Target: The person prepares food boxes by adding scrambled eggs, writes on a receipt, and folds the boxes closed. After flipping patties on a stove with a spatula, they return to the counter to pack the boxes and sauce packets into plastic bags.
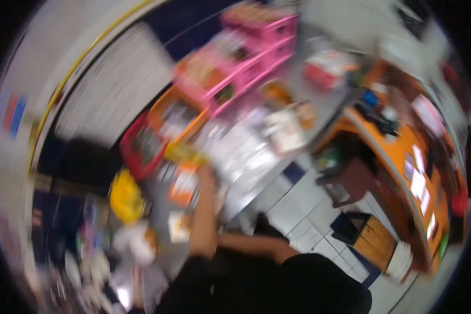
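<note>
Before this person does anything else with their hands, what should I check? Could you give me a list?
1. Left hand in view: ok, beside a yellow item.
2. Left hand's grip on that item: cannot tell, too blurred.
3. Right hand visible: not ok, only its forearm shows, meeting the left forearm.
4. Worktop free around the left hand: not ok, clear plastic and an orange-and-white packet lie close.
5. Labels readable: not ok, everything is smeared.
6. Contents of the red basket: cannot tell.

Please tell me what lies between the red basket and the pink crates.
An orange basket lies between the red basket and the pink crates; the head view shows it, though blurred.
</note>
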The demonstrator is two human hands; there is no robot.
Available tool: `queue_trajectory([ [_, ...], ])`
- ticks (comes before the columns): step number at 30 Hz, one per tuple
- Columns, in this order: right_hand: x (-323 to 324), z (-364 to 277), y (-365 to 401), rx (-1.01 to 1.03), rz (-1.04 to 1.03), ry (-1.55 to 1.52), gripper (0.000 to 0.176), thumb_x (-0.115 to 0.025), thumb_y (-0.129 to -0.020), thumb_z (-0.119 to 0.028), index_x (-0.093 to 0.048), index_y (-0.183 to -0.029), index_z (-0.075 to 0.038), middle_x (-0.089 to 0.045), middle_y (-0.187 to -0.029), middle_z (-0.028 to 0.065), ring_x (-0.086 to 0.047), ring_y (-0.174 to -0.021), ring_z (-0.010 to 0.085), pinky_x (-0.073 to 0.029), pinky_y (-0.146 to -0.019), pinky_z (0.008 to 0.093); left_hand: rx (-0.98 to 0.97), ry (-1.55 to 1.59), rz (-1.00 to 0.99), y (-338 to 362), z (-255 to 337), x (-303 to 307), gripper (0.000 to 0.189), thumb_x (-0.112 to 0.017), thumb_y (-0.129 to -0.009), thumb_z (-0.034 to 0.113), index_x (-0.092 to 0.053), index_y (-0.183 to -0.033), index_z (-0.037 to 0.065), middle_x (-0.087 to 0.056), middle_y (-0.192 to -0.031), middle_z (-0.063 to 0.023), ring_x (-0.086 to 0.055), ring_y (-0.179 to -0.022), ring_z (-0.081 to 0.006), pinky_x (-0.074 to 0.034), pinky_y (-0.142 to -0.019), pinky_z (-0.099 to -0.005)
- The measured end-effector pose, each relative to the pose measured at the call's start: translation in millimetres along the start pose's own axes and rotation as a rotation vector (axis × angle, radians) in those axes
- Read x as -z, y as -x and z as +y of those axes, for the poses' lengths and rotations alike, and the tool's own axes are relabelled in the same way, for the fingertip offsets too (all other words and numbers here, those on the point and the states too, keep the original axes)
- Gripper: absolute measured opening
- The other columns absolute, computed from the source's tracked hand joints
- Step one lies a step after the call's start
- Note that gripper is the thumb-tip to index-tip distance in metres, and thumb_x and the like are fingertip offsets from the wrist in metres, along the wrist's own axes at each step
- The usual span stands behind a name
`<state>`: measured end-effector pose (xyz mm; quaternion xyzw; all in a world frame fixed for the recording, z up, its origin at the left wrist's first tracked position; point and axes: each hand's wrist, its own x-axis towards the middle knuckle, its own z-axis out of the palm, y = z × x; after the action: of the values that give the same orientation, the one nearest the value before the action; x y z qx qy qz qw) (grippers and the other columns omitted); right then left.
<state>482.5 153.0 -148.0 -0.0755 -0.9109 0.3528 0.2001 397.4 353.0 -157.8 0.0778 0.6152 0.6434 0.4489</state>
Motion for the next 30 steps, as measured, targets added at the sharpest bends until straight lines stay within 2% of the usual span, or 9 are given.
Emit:
queue_trajectory([
  [3,-12.6,0.0,-6.9,-0.088,0.009,-0.061,0.067,-0.070,-0.070,-0.035,-0.055,-0.132,-0.014,-0.036,-0.147,0.0240,-0.029,-0.139,0.0410,-0.018,-0.111,0.0631,-0.315,-0.667,0.376,-78.8,-51.6,29.9,0.021,-0.063,-0.082,0.028,-0.064,-0.077,0.007,-0.061,-0.065,-0.0066,-0.057,-0.058,-0.0247,-0.047,-0.052,-0.0391],
  [5,-7.5,0.4,-26.1,-0.127,0.001,0.096,0.067,-0.070,-0.070,-0.035,-0.055,-0.132,-0.014,-0.036,-0.147,0.0241,-0.029,-0.139,0.0410,-0.018,-0.111,0.0631,-0.487,-0.865,0.273,21.0,8.6,11.3,0.029,-0.064,-0.088,0.029,-0.072,-0.097,0.002,-0.071,-0.090,-0.0170,-0.068,-0.082,-0.0246,-0.053,-0.080,-0.0338],
  [6,1.6,-4.4,-32.3,-0.144,-0.130,0.196,0.071,-0.072,-0.069,-0.038,-0.055,-0.133,-0.014,-0.036,-0.147,0.0253,-0.030,-0.138,0.0405,-0.018,-0.110,0.0651,-0.519,-0.546,0.203,67.2,31.1,2.3,0.016,-0.066,-0.085,0.013,-0.073,-0.078,0.000,-0.069,-0.068,-0.0109,-0.068,-0.068,-0.0211,-0.053,-0.070,-0.0305],
  [8,7.9,-11.3,-27.1,-0.096,-0.104,0.222,0.058,-0.059,-0.085,-0.039,-0.053,-0.133,-0.007,-0.041,-0.140,0.0304,-0.038,-0.130,0.0453,-0.027,-0.108,0.0586,-0.406,-0.335,-0.031,143.5,59.9,28.4,0.013,-0.064,-0.085,0.002,-0.071,-0.094,-0.003,-0.072,-0.084,-0.0099,-0.069,-0.078,-0.0162,-0.054,-0.074,-0.0271],
  [10,-13.9,3.8,-15.9,-0.269,0.071,-0.619,0.064,-0.060,-0.083,-0.045,-0.052,-0.133,-0.006,-0.036,-0.147,0.0257,-0.032,-0.136,0.0449,-0.019,-0.112,0.0601,-0.438,-0.362,0.092,190.4,58.0,78.9,0.015,-0.064,-0.086,0.002,-0.071,-0.099,-0.001,-0.073,-0.091,-0.0095,-0.068,-0.085,-0.0151,-0.053,-0.077,-0.0262],
  [12,-9.9,-0.1,-23.3,-0.165,0.185,-0.584,0.070,-0.068,-0.077,-0.044,-0.050,-0.133,-0.006,-0.035,-0.149,0.0219,-0.030,-0.136,0.0437,-0.016,-0.112,0.0617,-0.484,-0.545,0.191,216.2,49.8,143.1,0.015,-0.067,-0.087,0.008,-0.071,-0.097,-0.001,-0.072,-0.089,-0.0084,-0.066,-0.080,-0.0140,-0.053,-0.076,-0.0279],
  [13,-16.7,2.3,-25.5,-0.089,0.088,0.198,0.070,-0.075,-0.072,-0.040,-0.050,-0.129,-0.007,-0.034,-0.149,0.0216,-0.029,-0.137,0.0423,-0.017,-0.112,0.0613,-0.394,-0.525,0.243,235.2,54.9,159.7,0.016,-0.068,-0.087,0.009,-0.071,-0.099,-0.001,-0.070,-0.084,-0.0061,-0.064,-0.073,-0.0115,-0.052,-0.069,-0.0259],
  [16,34.2,-27.9,-35.7,-0.165,-0.239,0.238,0.066,-0.077,-0.071,-0.037,-0.051,-0.123,-0.007,-0.034,-0.149,0.0224,-0.030,-0.136,0.0424,-0.020,-0.111,0.0613,-0.193,-0.302,0.250,256.6,32.9,197.0,0.018,-0.068,-0.088,0.008,-0.070,-0.104,0.000,-0.068,-0.077,-0.0034,-0.062,-0.066,-0.0085,-0.049,-0.061,-0.0230],
  [30,23.9,-20.6,-32.7,-0.089,-0.141,0.208,0.060,-0.082,-0.066,-0.031,-0.046,-0.110,-0.012,-0.029,-0.150,0.0221,-0.031,-0.135,0.0456,-0.026,-0.105,0.0656,-0.274,-0.443,0.285,241.7,-19.5,245.3,0.015,-0.073,-0.083,0.006,-0.060,-0.089,0.004,-0.068,-0.068,-0.0064,-0.061,-0.059,-0.0096,-0.045,-0.056,-0.0244],
])
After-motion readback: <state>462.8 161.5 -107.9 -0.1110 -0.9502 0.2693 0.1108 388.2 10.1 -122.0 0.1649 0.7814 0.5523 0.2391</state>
